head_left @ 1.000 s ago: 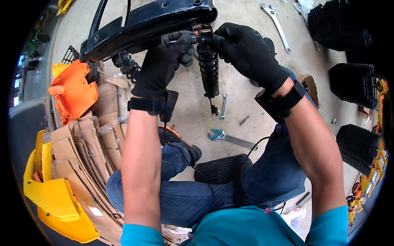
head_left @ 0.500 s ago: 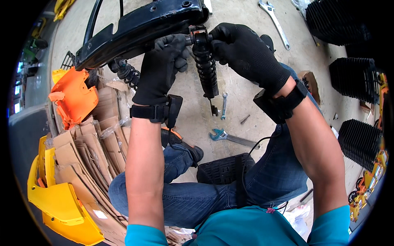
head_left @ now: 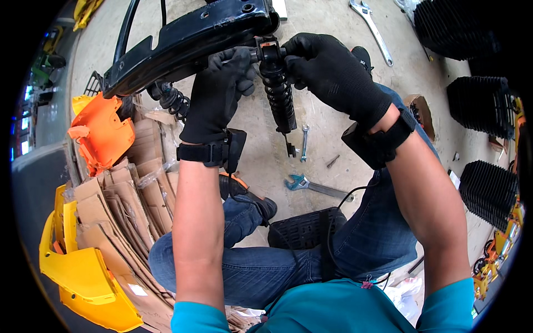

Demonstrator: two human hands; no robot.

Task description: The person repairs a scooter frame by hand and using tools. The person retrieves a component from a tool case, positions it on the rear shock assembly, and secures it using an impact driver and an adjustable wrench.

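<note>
A black coil-spring shock absorber (head_left: 278, 91) hangs upright beside a black metal frame (head_left: 191, 43), its upper eye crossed by a short pin. My left hand (head_left: 219, 91), in a black glove, sits under the frame on the left of that eye. Its fingers are curled close to the pin's left end, and what they grip is hidden. My right hand (head_left: 338, 77), also gloved, is closed at the right side of the shock absorber's top, thumb and forefinger at the pin's end. A second shock absorber (head_left: 174, 102) shows beneath the frame at left.
Below my hands lie a combination wrench (head_left: 305, 143) and an adjustable wrench (head_left: 319, 187); another adjustable wrench (head_left: 373, 34) is farther right. Flattened cardboard (head_left: 119, 205), an orange panel (head_left: 102, 133) and yellow panels (head_left: 91, 277) fill the left. Stacked black ribbed parts (head_left: 480, 108) stand right.
The view has shifted very slightly. Both hands keep their places at the top of the shock absorber, with no clear movement of the parts.
</note>
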